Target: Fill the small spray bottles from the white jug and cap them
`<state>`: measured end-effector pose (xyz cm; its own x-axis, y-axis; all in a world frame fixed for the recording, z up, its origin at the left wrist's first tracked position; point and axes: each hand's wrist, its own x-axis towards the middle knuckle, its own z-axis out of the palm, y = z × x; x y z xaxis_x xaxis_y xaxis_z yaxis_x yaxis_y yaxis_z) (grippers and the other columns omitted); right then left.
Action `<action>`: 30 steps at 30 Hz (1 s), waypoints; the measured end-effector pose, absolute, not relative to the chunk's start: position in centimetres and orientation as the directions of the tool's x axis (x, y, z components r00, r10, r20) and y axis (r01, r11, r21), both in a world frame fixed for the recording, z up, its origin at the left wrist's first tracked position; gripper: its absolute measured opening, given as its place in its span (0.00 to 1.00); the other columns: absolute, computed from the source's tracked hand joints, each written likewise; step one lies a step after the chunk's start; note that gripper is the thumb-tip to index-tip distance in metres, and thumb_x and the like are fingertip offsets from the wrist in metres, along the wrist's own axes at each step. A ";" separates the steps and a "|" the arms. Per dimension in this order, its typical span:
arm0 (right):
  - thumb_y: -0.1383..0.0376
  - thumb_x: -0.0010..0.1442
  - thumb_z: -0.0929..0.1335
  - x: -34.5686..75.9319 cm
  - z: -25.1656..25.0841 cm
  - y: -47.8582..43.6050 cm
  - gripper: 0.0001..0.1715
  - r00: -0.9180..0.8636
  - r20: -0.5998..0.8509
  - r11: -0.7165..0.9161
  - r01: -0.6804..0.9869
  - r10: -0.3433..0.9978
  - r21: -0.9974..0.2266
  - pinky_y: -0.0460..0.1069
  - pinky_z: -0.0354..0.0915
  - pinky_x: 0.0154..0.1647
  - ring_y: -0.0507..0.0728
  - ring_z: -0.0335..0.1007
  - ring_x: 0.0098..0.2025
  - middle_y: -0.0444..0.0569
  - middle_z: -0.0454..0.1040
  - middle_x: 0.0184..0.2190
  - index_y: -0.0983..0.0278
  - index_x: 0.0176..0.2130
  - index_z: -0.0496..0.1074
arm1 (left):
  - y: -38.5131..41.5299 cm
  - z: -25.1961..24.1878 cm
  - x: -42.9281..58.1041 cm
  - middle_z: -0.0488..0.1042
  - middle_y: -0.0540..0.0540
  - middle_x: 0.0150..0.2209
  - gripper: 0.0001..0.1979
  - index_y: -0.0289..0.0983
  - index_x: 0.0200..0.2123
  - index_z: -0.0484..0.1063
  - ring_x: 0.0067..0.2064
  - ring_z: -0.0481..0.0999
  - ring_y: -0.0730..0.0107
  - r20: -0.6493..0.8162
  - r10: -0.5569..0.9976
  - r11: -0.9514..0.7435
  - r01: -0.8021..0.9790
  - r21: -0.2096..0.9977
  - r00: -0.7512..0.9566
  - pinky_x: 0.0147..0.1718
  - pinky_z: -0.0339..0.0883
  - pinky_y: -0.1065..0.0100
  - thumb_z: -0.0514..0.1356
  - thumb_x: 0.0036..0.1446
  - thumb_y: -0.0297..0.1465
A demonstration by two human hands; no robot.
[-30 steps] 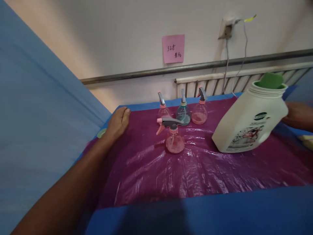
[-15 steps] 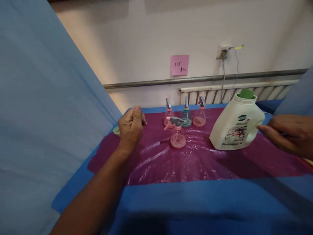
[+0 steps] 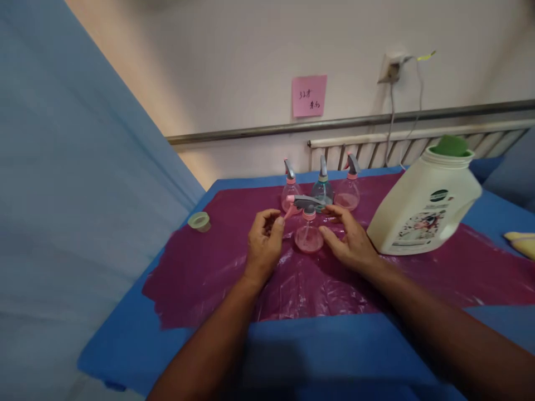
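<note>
A clear spray bottle (image 3: pixel 309 238) with pink liquid and a grey-and-pink spray head stands upright on the purple plastic sheet (image 3: pixel 200 278). To its left, my left hand (image 3: pixel 264 242) has loosely curled fingers and the thumb apart, close to the pink trigger; whether they touch is unclear. On the other side my right hand (image 3: pixel 349 239) is open around the bottle's right flank, thumb and fingers spread, with no firm hold showing. Behind it stand a pink-topped spray bottle (image 3: pixel 291 195), a teal spray bottle (image 3: pixel 322 191) and another pink-topped spray bottle (image 3: pixel 348 195).
Right of my hands stands a big cream jug (image 3: pixel 418 206) with something green in its mouth. A small pale green cap (image 3: pixel 199 221) lies at the left. A yellow item (image 3: pixel 522 243) rests at the right edge. A blue curtain (image 3: pixel 83 167) hangs at left.
My right hand has moved left from beside the jug to the front spray bottle. My left hand has moved right, away from the cap, and its fist has loosened. The view has shifted slightly.
</note>
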<state>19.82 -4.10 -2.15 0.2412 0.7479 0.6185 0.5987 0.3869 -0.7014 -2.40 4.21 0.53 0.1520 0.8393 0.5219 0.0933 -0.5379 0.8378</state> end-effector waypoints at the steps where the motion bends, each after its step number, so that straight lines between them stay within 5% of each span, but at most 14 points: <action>1: 0.54 0.73 0.73 19.7 -2.9 -4.1 0.33 0.198 0.604 0.389 0.603 0.772 -0.696 0.69 0.76 0.67 0.68 0.80 0.63 0.60 0.79 0.65 0.57 0.71 0.67 | 4.1 0.3 -2.3 0.82 0.46 0.44 0.14 0.43 0.52 0.78 0.41 0.81 0.66 0.517 0.840 -0.535 0.093 0.840 0.164 0.42 0.75 0.65 0.67 0.72 0.45; 8: 0.57 0.72 0.74 20.0 -4.0 -4.0 0.36 0.107 0.560 0.387 0.617 0.822 -0.686 0.71 0.72 0.73 0.69 0.76 0.70 0.60 0.77 0.69 0.57 0.73 0.66 | 3.5 -0.2 -1.2 0.82 0.49 0.40 0.08 0.42 0.49 0.80 0.36 0.79 0.68 0.478 0.854 -0.502 0.087 0.860 0.204 0.38 0.73 0.66 0.66 0.73 0.38; 14: 0.56 0.71 0.75 20.5 -4.0 -4.7 0.31 0.131 0.526 0.357 0.598 0.840 -0.718 0.66 0.82 0.57 0.67 0.83 0.57 0.58 0.80 0.64 0.55 0.69 0.71 | 3.6 -1.2 -1.3 0.82 0.46 0.46 0.04 0.42 0.46 0.80 0.46 0.81 0.63 0.526 0.790 -0.600 0.218 0.770 0.315 0.47 0.75 0.62 0.64 0.70 0.31; 18: 0.55 0.73 0.73 20.6 -3.8 -5.0 0.26 0.160 0.522 0.340 0.597 0.838 -0.727 0.62 0.84 0.51 0.64 0.84 0.51 0.57 0.81 0.62 0.56 0.66 0.74 | 3.8 -1.9 -1.4 0.81 0.44 0.52 0.10 0.43 0.51 0.79 0.52 0.82 0.60 0.557 0.748 -0.652 0.241 0.719 0.361 0.53 0.76 0.58 0.65 0.69 0.29; 30: 0.54 0.73 0.74 20.7 -3.7 -4.9 0.25 0.187 0.520 0.320 0.604 0.834 -0.730 0.63 0.83 0.53 0.65 0.84 0.52 0.58 0.82 0.59 0.58 0.64 0.76 | 3.6 -1.6 -1.4 0.80 0.48 0.41 0.02 0.42 0.42 0.80 0.41 0.80 0.66 0.549 0.745 -0.650 0.225 0.726 0.380 0.44 0.74 0.63 0.66 0.68 0.30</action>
